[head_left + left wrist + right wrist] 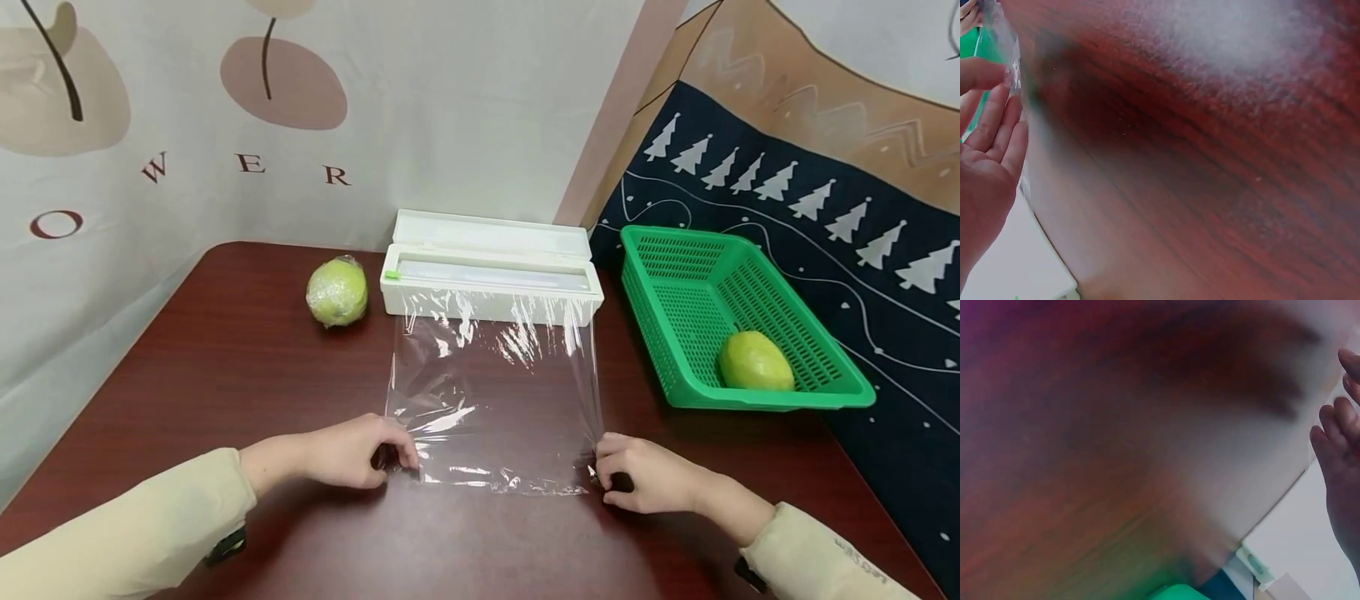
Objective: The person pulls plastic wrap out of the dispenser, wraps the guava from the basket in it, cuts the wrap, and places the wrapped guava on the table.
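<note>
A clear sheet of cling film runs from a white cling film dispenser toward the front of the table, stretched flat with some creases. My left hand pinches the film's front left corner between thumb and fingers. At the front right corner my right hand grips the film's edge, which bunches at the fingertips. The dispenser's lid stands raised at the back, and a green slider sits at the left end of its cutter strip.
Left of the dispenser lies a round green fruit wrapped in film. A green plastic basket at the right holds a yellow-green fruit. Behind the dark red wooden table hangs a printed cloth.
</note>
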A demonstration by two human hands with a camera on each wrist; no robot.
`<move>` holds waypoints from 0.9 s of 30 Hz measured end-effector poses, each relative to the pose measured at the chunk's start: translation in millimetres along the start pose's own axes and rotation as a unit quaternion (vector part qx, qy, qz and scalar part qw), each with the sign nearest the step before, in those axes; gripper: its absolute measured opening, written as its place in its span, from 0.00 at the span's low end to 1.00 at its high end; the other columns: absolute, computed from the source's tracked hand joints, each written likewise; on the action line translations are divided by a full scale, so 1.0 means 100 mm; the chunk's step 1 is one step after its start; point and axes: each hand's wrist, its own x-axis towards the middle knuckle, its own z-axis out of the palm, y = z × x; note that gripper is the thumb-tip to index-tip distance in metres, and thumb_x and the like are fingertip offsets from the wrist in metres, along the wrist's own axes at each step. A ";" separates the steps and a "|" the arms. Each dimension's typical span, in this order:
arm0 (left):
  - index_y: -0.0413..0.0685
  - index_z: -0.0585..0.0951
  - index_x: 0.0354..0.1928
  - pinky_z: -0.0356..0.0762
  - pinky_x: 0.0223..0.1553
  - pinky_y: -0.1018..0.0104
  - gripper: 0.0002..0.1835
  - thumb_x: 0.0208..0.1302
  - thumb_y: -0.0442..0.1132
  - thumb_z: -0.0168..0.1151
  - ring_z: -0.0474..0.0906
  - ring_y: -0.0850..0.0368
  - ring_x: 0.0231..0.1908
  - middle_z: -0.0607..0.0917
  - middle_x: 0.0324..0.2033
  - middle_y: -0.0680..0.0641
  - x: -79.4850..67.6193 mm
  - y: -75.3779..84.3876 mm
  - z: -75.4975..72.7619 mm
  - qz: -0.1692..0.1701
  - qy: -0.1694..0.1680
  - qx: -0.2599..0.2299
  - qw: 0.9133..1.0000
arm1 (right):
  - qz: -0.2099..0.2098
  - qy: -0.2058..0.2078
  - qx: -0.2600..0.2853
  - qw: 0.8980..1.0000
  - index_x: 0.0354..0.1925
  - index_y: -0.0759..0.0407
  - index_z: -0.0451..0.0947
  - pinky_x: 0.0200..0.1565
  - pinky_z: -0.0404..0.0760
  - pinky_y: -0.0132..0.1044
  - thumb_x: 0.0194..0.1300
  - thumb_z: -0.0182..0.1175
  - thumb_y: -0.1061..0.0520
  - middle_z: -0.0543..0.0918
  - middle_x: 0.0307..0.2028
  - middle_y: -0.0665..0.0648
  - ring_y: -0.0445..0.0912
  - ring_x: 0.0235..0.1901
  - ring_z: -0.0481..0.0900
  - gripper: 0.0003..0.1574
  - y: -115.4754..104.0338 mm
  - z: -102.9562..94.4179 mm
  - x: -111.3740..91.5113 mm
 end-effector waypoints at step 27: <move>0.36 0.57 0.69 0.50 0.68 0.43 0.45 0.57 0.52 0.63 0.48 0.34 0.69 0.55 0.69 0.34 0.46 -0.30 -0.23 -0.067 0.150 0.201 0.966 | 0.131 0.097 -0.021 0.986 0.35 0.49 0.80 0.44 0.75 0.28 0.52 0.69 0.57 0.79 0.35 0.40 0.35 0.39 0.76 0.10 0.10 -0.56 0.13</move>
